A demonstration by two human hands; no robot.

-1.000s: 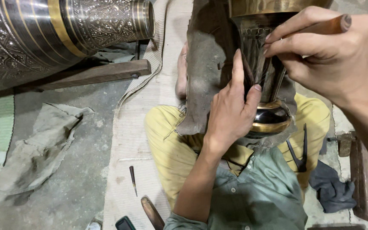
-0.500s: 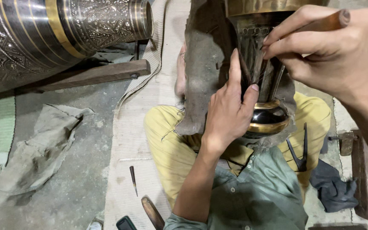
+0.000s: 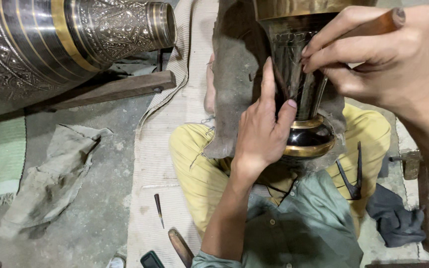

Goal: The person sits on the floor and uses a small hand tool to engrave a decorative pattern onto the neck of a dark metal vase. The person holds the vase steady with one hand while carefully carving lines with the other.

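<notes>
A dark metal vase (image 3: pixel 301 74) with brass bands rests on my lap, over my yellow trousers, on a grey cloth (image 3: pixel 234 64). My left hand (image 3: pixel 264 129) lies flat against the vase's neck with its fingers pointing up. My right hand (image 3: pixel 373 54) pinches a wooden-handled engraving tool (image 3: pixel 373 26), whose metal tip meets the vase's neck.
A large engraved vase (image 3: pixel 60 44) lies on its side at upper left, on a wooden beam (image 3: pixel 110 89). A grey rag (image 3: pixel 55 173) lies on the floor. A small pointed tool (image 3: pixel 159 208), a wooden handle (image 3: pixel 179 245), dividers (image 3: pixel 353 173) and a dark cloth (image 3: pixel 395 218) lie around me.
My right hand has shifted slightly to the right with the tool. My left hand stays on the vase's neck.
</notes>
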